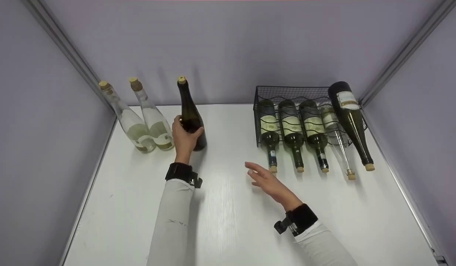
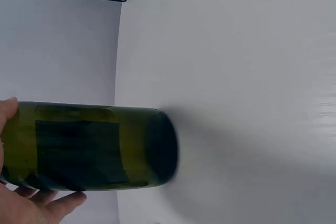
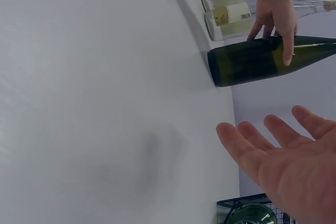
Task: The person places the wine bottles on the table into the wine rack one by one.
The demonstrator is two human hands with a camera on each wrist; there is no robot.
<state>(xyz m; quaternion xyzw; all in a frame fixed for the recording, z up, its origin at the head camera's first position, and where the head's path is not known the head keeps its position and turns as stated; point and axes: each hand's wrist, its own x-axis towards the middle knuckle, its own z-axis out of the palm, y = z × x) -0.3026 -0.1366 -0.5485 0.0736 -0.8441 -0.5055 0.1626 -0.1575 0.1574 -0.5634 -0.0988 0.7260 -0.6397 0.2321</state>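
Note:
My left hand (image 1: 185, 140) grips a dark green corked wine bottle (image 1: 191, 111) around its body. The bottle stands upright near the back wall, its base close over the white table; in the left wrist view the bottle's dark label (image 2: 79, 153) and base show, with fingers on both sides. My right hand (image 1: 270, 184) holds nothing and hovers over the table, fingers spread, left of the lowest bottle necks. In the right wrist view its open palm (image 3: 294, 166) faces the bottle that the left hand holds.
Two clear corked bottles (image 1: 137, 133) (image 1: 157, 127) stand at the left by the wall. A black wire rack (image 1: 256, 122) at the back right holds several lying bottles, necks toward me. One dark green bottle (image 1: 353, 122) lies higher, at the rack's right end. Walls enclose the table.

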